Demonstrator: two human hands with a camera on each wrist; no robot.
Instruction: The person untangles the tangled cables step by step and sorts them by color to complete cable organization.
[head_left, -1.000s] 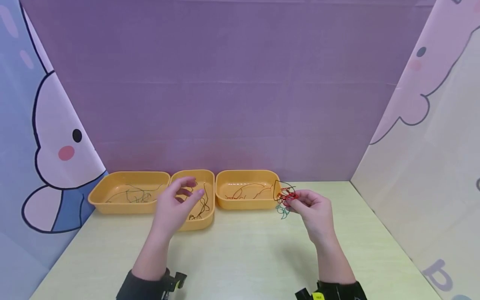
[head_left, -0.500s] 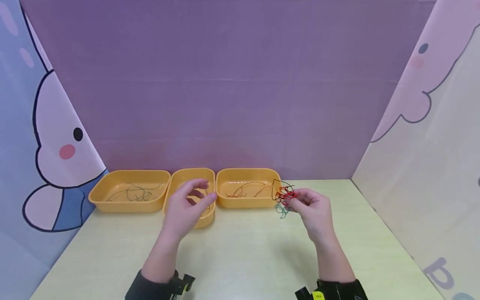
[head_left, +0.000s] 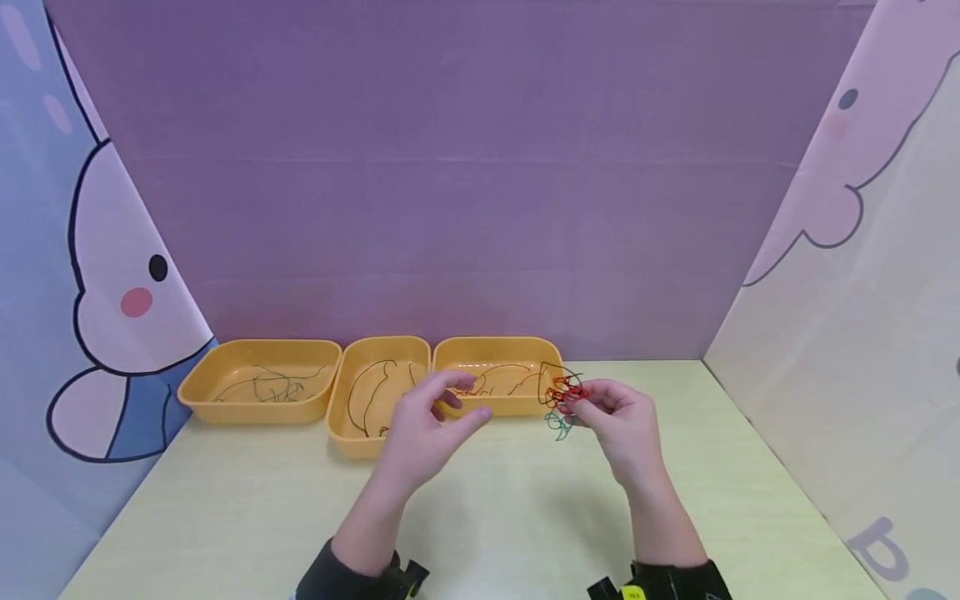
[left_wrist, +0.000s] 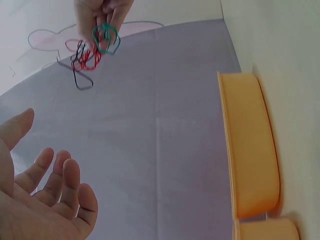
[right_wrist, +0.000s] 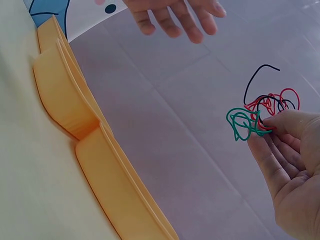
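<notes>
Between thumb and fingers, my right hand (head_left: 618, 429) pinches a tangled bundle of thin wires (right_wrist: 265, 107), raised above the table to the right of the trays. Red loops make up its middle, a green coil (right_wrist: 242, 124) hangs at one side, and a black strand (right_wrist: 250, 82) sticks out. My left hand (head_left: 431, 425) is in the air with fingers spread and slightly bent, holding nothing. In the head view it overlaps the front of the middle and right trays, a short gap away from the bundle. The left wrist view shows its palm and fingers (left_wrist: 70, 180) apart from everything.
Three yellow trays stand in a row at the back: the left tray (head_left: 258, 414) with greenish strands, the middle tray (head_left: 352, 446) with black ones, the right tray (head_left: 495, 406) with red ones. A purple backdrop (head_left: 450, 167) rises behind the pale table (head_left: 225, 500).
My left hand has moved right, from over the middle tray toward the bundle, uncovering more black strands. My right hand keeps its pinch on the wires and has shifted slightly left.
</notes>
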